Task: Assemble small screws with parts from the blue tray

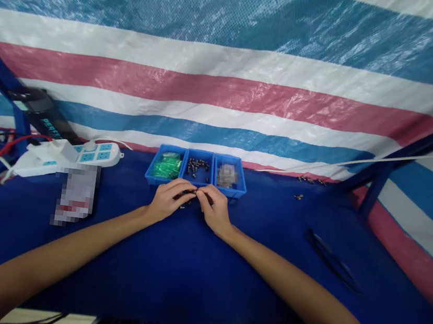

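My left hand (170, 198) and my right hand (214, 209) meet just in front of three blue bins, fingertips pinched round a small dark piece (192, 193) too small to make out. Another small dark piece with a metallic end (183, 207) lies on the table below my left fingers. The left bin (151, 180) holds green items in clear plastic, the middle bin (206, 156) holds several small dark metallic parts, and the right bin (239, 185) holds clear plastic pieces.
On the blue table (187, 269), a white power strip (101, 154) and a blurred flat packet (77, 195) lie at left, near a black bottle (46, 115). Small metal parts (311, 180) sit at the back right. A dark thin strap-like object (333, 260) lies at right.
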Available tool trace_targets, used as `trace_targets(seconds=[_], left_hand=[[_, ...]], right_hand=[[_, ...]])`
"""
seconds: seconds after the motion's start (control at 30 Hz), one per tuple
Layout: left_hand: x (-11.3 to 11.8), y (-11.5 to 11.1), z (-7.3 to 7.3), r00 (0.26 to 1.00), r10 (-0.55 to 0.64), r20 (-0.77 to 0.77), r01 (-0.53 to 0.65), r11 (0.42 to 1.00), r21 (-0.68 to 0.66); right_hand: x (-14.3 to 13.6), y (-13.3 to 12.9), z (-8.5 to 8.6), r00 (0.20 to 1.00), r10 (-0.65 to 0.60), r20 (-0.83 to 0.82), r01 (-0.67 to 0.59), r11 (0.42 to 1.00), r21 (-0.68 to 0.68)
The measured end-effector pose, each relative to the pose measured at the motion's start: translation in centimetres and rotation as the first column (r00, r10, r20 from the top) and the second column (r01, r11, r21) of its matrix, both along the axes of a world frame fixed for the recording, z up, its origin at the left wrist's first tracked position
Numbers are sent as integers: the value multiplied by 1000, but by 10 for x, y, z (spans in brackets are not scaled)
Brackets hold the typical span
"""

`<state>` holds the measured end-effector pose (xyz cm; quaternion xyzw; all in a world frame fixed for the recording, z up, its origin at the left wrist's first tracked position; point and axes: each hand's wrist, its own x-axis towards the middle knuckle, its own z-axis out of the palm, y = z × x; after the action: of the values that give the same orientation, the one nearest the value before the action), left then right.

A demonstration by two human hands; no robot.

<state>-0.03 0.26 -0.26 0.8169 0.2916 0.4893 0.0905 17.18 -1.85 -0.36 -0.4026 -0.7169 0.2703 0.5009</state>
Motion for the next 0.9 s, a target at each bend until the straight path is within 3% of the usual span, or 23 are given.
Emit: trace_targets(seconds=[0.27,0.5,0.9], left_hand=[[-1,-4,2,997,74,26,-73,997,-22],[-4,1,-2,1000,11,11,-12,1000,23],[-5,1,-10,999,0,35,1,999,-40]], right_hand=[[0,0,3,999,-25,40,26,999,-28],[0,0,-2,1000,-12,-20,11,998,-57],[-1,-2,-1,996,61,58,-65,996,58]])
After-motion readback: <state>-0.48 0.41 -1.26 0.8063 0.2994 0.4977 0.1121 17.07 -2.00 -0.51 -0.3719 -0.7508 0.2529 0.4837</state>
